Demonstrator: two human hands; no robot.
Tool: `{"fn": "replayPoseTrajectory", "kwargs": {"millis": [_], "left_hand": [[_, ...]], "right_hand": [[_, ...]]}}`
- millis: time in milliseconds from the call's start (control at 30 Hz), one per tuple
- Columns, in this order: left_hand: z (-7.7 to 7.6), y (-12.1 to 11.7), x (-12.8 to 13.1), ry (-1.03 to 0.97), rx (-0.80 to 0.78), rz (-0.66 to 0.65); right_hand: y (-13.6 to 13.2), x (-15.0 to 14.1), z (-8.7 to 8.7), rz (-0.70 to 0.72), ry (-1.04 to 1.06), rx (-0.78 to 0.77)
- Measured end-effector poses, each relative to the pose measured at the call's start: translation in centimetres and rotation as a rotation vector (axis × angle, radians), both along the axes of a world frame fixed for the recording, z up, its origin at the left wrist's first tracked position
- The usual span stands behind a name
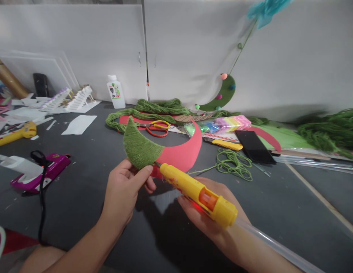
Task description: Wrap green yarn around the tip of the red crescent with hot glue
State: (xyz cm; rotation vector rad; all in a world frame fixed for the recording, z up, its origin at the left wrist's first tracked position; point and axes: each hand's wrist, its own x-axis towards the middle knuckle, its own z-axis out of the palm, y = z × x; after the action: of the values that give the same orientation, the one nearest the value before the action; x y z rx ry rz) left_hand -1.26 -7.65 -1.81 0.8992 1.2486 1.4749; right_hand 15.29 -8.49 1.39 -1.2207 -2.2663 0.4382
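Note:
My left hand (pixel 126 182) pinches a red crescent cutout (pixel 180 151) by its lower edge, thumb in front. Green yarn (pixel 139 148) is wound closely round the crescent's left part; the right part is bare red. In my right hand (pixel 216 212) is a yellow hot glue gun (pixel 193 185), with a clear glue stick (pixel 276 242) poking out of its back end. The gun's nozzle touches or nearly touches the crescent near the edge of the wound yarn. A strand leads right from there to a loose tangle of green yarn (pixel 235 165) on the table.
Scissors (pixel 158 128), a yellow box cutter (pixel 226 144), a black flat piece (pixel 256 146) and yarn skeins (pixel 162 107) lie behind. A decorated green crescent (pixel 222 94) hangs at the wall. On the left are a purple device (pixel 55 170) with a black cord and another yellow glue gun (pixel 17 134).

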Motion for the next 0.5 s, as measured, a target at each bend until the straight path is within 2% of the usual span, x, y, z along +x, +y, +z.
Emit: {"fn": "replayPoseTrajectory", "kwargs": {"millis": [500], "left_hand": [[0.05,0.03,0.0,-0.017,-0.007,0.0]], "right_hand": [[-0.1,0.1,-0.07,-0.019,0.002,-0.039]]}}
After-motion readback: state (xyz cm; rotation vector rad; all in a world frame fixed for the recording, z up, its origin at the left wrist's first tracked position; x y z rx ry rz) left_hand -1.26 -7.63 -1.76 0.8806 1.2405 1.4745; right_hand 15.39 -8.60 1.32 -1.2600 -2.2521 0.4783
